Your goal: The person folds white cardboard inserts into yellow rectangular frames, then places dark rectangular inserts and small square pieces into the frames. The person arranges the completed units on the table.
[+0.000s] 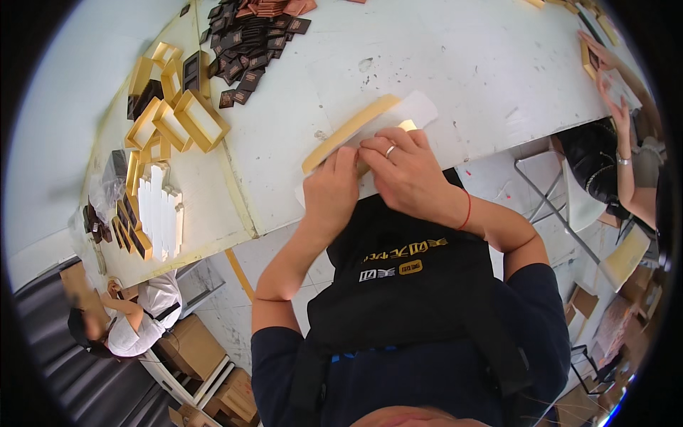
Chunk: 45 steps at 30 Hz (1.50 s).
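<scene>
Both my hands work close together at the near table edge on a long gold-and-white card piece [348,135], which looks like a box part. Its gold strip faces away from me, and a white flap [420,108] sticks out at the right end. With bent fingers, my left hand [331,186] grips the near edge. My right hand [409,169], with a ring and a red wrist cord, has its fingers closed on the same edge just beside it. A small gold part shows above my right knuckles. The fingertips are mostly hidden behind my hands.
Gold open box frames [171,127] pile up at the left, with white strips [158,213] nearer. Dark flat square packets [245,50] lie heaped at the back. One person [146,313] sits at lower left; another person's hands [613,92] hold a gold box at far right.
</scene>
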Each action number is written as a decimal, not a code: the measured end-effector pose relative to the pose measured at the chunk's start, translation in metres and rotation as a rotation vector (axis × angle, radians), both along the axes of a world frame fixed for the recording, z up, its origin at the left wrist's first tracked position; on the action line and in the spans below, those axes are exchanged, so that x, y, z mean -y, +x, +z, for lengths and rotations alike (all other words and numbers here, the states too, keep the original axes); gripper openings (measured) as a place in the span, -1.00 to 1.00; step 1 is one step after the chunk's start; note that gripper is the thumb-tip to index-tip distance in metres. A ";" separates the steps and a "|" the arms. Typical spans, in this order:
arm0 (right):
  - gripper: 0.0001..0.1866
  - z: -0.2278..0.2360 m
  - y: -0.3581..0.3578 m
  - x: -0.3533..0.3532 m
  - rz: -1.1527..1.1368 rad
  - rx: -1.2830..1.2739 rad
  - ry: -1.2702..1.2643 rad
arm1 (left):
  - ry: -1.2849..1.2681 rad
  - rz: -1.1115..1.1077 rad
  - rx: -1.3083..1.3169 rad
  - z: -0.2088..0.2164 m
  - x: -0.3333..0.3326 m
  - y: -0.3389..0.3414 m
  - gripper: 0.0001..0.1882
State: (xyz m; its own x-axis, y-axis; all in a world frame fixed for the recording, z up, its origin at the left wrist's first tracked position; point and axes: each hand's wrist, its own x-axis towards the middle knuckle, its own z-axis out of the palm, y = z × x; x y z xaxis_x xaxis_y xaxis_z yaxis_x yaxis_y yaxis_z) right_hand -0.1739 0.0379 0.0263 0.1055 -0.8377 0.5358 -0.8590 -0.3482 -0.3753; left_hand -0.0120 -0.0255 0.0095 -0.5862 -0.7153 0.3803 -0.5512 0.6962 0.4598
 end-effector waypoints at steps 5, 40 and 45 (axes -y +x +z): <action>-0.71 -0.004 -0.009 -0.004 0.217 0.228 0.150 | 0.036 -0.080 -0.101 0.024 -0.037 0.019 -0.81; -0.85 -0.010 -0.031 0.022 0.787 -0.019 0.044 | 0.218 -0.551 -0.070 0.014 0.031 0.039 -0.76; -0.71 0.003 -0.032 0.025 0.882 0.023 0.117 | 0.370 -0.572 0.033 0.026 0.027 0.045 -0.79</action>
State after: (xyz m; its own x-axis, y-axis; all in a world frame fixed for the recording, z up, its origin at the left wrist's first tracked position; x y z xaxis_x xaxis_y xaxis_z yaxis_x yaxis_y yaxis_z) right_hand -0.2058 0.0124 0.0295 0.7284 -0.5062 0.4618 -0.2880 -0.8377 -0.4641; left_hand 0.0334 -0.0527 0.0351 -0.9179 -0.3691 0.1460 -0.1609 0.6822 0.7133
